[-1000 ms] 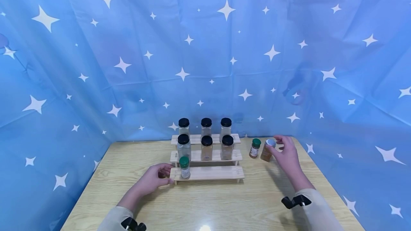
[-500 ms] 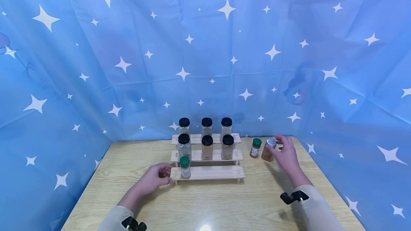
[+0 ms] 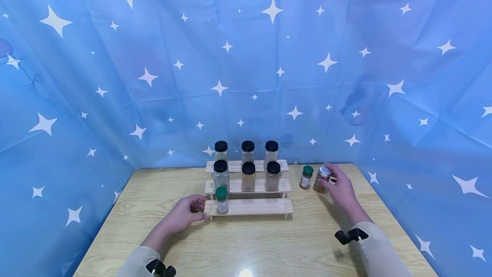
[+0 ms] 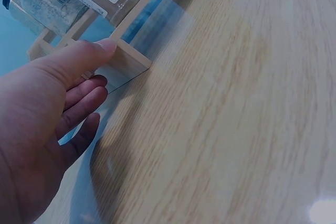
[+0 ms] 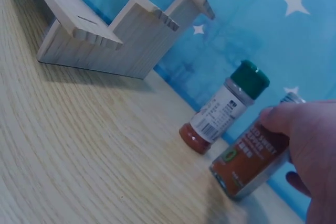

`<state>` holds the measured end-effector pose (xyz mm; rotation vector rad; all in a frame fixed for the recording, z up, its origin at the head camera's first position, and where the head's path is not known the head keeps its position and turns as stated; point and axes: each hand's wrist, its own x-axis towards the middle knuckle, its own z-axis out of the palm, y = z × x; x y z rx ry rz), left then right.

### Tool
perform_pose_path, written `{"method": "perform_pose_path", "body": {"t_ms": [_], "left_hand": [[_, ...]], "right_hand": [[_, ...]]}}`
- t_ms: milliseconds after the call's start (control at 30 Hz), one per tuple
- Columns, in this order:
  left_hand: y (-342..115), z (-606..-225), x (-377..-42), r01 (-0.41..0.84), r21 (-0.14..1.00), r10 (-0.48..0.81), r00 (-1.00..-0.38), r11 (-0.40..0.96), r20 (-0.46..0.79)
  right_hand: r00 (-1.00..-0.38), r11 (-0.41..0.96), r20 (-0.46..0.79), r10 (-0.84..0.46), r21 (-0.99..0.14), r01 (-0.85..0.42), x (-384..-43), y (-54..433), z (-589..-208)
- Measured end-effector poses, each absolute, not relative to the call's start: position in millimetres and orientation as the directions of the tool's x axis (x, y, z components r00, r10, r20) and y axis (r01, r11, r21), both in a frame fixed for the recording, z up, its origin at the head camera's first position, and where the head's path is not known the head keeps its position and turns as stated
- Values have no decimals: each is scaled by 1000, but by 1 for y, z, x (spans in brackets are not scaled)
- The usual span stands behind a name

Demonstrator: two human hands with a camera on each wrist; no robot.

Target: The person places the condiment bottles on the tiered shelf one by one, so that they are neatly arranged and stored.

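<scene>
My left hand (image 3: 183, 216) holds the left end of a three-step wooden spice rack (image 3: 255, 207). Its thumb lies on the front shelf's end in the left wrist view, the other fingers curled beside it. On the right of the table, my right hand (image 3: 343, 186) grips a spice jar (image 5: 247, 161) with a silver cap and reddish-brown contents. The thumb is against the jar's near side; the far fingers are partly hidden. Just left of it stands a smaller spice bottle (image 5: 218, 115) with a green cap. Another green-capped bottle (image 3: 221, 202) stands on the front shelf's left end.
Several black-capped jars (image 3: 248, 178) stand on the rack's middle and back shelves. The wooden table (image 3: 261, 247) runs back to a blue curtain (image 3: 253, 54) with white stars, which also hangs along both sides.
The right hand has shifted slightly left and closed in around the silver-capped jar. The left hand and the rack stay where they were.
</scene>
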<state>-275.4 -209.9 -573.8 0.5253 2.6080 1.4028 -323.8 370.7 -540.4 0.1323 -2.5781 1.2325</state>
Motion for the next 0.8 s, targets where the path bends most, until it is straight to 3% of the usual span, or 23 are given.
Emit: {"method": "perform_pose_path", "body": {"t_ms": [433,800], "left_hand": [[-208,-570,-273,221,834,358,-933,506,30],[-208,-570,-273,244,827,365,-930,506,50]], "right_hand": [[-952,629,298,65,-753,-192,-319,372,-548],[-943,615,329,45,-753,-233,-306,376,-526]]}}
